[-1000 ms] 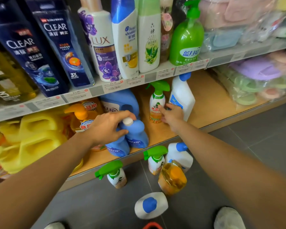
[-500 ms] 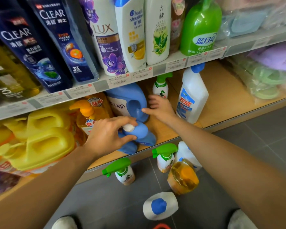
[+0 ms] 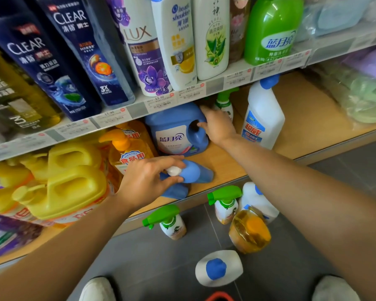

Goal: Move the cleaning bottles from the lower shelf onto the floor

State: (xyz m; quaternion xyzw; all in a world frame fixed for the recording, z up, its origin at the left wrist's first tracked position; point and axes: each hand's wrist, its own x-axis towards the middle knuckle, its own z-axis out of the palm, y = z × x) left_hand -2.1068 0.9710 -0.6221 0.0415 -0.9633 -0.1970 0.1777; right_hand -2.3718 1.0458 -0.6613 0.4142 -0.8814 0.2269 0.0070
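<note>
My left hand [image 3: 149, 178] grips the white-capped top of a small blue bottle [image 3: 195, 173] at the front of the wooden lower shelf [image 3: 224, 164]. My right hand [image 3: 217, 124] reaches to the handle of a large blue detergent jug [image 3: 174, 131] further back, with the thumb at the handle hole and the fingers hidden behind the jug. Behind that hand stands a green-trigger spray bottle [image 3: 225, 103]. A white bottle with a blue cap [image 3: 263, 114] stands to its right. On the floor stand two green-trigger sprays [image 3: 172, 222], an orange bottle [image 3: 249, 232] and two white bottles [image 3: 218, 268].
Yellow jugs [image 3: 72, 181] and an orange pump bottle [image 3: 128, 151] fill the lower shelf's left. Shampoo bottles [image 3: 85, 53] line the upper shelf [image 3: 137, 109]. Bagged goods [image 3: 365, 94] lie at the right. My shoes [image 3: 334, 288] stand on the grey floor [image 3: 347, 177].
My right hand has left the spray bottle and moved back and left to the big blue jug's handle. My left hand still holds the small blue bottle's top.
</note>
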